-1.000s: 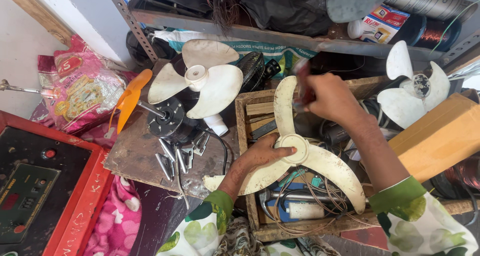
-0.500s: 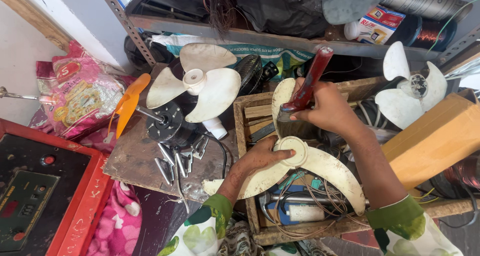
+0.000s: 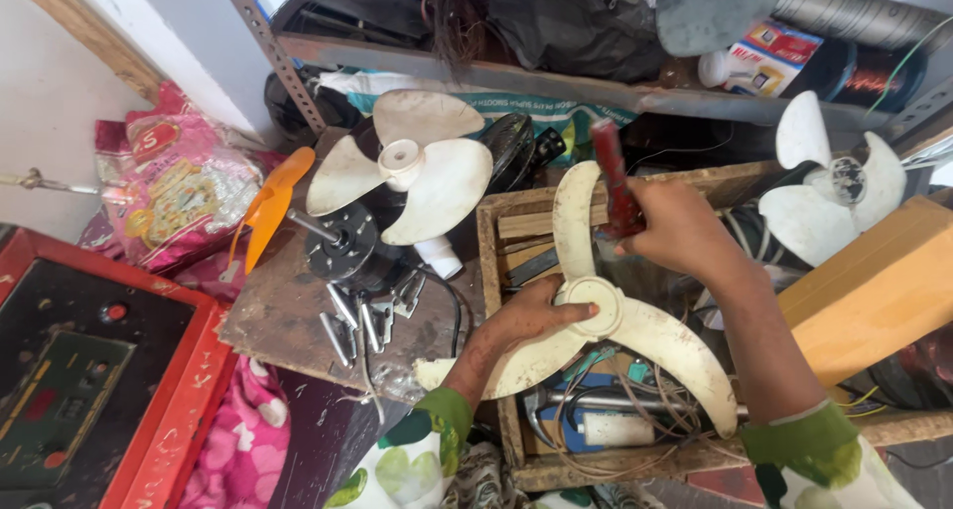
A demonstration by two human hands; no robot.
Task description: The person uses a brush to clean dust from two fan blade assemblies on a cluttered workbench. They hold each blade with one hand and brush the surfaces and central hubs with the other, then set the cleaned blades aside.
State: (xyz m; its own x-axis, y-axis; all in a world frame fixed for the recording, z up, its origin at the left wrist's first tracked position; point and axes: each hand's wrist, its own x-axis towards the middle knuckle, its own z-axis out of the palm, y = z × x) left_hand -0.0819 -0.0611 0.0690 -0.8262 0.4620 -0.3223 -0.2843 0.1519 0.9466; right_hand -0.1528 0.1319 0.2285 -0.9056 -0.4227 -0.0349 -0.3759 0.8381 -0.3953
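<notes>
A cream three-bladed fan blade (image 3: 655,335) lies over an open wooden box (image 3: 489,271). My left hand (image 3: 531,320) presses flat on its round hub and lower-left blade. My right hand (image 3: 680,226) is raised above the upper blade, shut on a red-handled tool (image 3: 613,176) held nearly upright; its tip is hidden behind my fingers. Wires and a hammer-like metal tool (image 3: 596,405) lie in the box beneath the blade.
A second cream fan blade (image 3: 407,171) sits on a dark motor (image 3: 342,246) on a wooden board with several loose bolts (image 3: 357,315). A white fan blade (image 3: 834,186) is at right, beside a wooden block (image 3: 874,290). A red-framed panel (image 3: 89,370) lies at left, a cluttered shelf above.
My right hand has lifted the red-handled tool from low over the blade up to a near-upright hold. My left hand stays on the hub.
</notes>
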